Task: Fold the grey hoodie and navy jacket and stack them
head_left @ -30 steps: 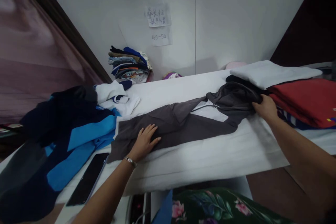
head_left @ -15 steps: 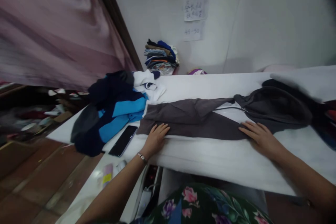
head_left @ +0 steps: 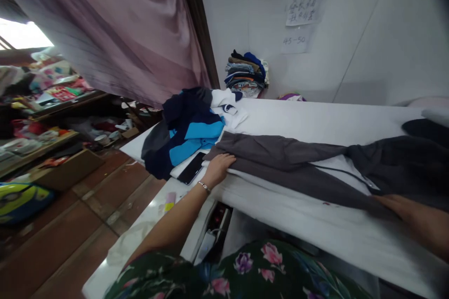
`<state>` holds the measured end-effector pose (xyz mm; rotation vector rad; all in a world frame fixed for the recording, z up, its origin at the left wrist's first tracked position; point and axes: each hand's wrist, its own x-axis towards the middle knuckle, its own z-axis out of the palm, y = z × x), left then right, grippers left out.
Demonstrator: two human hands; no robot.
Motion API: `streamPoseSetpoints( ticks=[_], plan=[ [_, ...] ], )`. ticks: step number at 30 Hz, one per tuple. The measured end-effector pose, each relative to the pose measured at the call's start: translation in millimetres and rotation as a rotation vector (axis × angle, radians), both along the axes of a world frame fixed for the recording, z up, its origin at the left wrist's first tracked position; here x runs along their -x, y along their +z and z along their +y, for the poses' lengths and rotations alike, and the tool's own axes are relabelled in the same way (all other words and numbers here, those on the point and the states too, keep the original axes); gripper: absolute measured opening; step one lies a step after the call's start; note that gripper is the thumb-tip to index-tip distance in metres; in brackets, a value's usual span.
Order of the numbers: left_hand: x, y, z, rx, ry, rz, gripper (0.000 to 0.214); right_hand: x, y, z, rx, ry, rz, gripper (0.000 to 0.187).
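Note:
A long dark grey garment (head_left: 266, 149) lies stretched across the white-covered table, with a thin dark cord or edge across a white gap near its right part. My left hand (head_left: 220, 168) rests flat on its near left end, fingers stretched out, a bracelet at the wrist. Toward the right edge, my right hand (head_left: 403, 208) lies along the garment's near edge, fingers extended and somewhat blurred. A black phone (head_left: 191, 168) is just left of my left hand. Beyond it sits a heap of navy and bright blue clothes (head_left: 196, 133).
A white garment (head_left: 233, 114) lies behind the heap. Folded clothes (head_left: 247, 74) are stacked by the wall. A pink curtain (head_left: 150, 32) hangs at the left. On the table's near left part is a pink and yellow item (head_left: 170, 201). A cardboard box (head_left: 66, 168) stands beyond the tiled floor.
My view has turned left, so the table and clothes appear farther right. My left hand remains on the garment's left end; my right hand has shifted right along its near edge.

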<state>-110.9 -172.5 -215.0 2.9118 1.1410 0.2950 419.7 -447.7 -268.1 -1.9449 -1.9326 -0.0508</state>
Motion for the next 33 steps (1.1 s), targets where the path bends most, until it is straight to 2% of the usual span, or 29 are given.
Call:
streamPoseSetpoints(
  ticks=[3, 5, 7, 10, 13, 14, 17, 19, 22, 24, 26, 30, 33],
  plan=[
    [10.3, -12.5, -2.1, 0.061, -0.049, 0.021, 0.068, 28.1, -6.6, -19.7, 0.121, 0.033, 0.013, 0.046],
    [12.2, -15.5, -4.8, 0.083, -0.043, 0.014, 0.072, 43.4, -7.1, -26.8, 0.122, 0.001, -0.002, 0.051],
    [12.2, -11.2, -7.1, 0.129, -0.04, 0.003, 0.075, 55.2, -1.9, -30.3, 0.107, -0.026, -0.013, 0.059],
    [11.5, 4.8, -5.8, 0.299, -0.05, -0.053, 0.072, 73.1, 19.0, -26.8, 0.132, 0.015, 0.05, 0.071],
    [7.0, 20.1, 5.3, 0.429, 0.023, -0.232, 0.056, 98.6, 46.1, -3.9, 0.122, 0.078, 0.154, 0.063],
    [3.9, 23.3, 11.1, 0.395, 0.098, -0.3, 0.049, 108.2, 53.0, 9.0, 0.103, 0.098, 0.176, 0.057],
    [-8.8, 26.1, 31.0, 0.134, 0.376, -0.39, 0.04, 136.0, 61.3, 57.8, 0.025, 0.171, 0.189, 0.042],
    [-17.2, 24.0, 43.7, 0.049, 0.513, -0.365, 0.043, 152.3, 58.5, 91.3, -0.01, 0.211, 0.164, 0.042],
    [-25.2, 20.2, 59.1, 0.096, 0.677, -0.303, 0.049, 173.4, 52.0, 129.8, -0.024, 0.266, 0.107, 0.043],
    [-27.1, 19.2, 67.0, 0.137, 0.77, -0.272, 0.049, 184.6, 48.7, 144.7, -0.02, 0.286, 0.057, 0.045],
    [-27.2, 19.9, 73.4, 0.172, 0.821, -0.266, 0.043, 192.5, 44.6, 151.9, 0.015, 0.281, 0.005, 0.047],
    [-24.6, 21.1, 83.7, 0.163, 0.826, -0.311, 0.027, 199.0, 30.0, 151.6, 0.13, 0.254, -0.073, 0.047],
    [-21.2, 16.4, 90.8, 0.154, 0.856, -0.33, 0.025, 200.3, 20.9, 147.3, 0.117, 0.242, -0.075, 0.046]
  ],
)
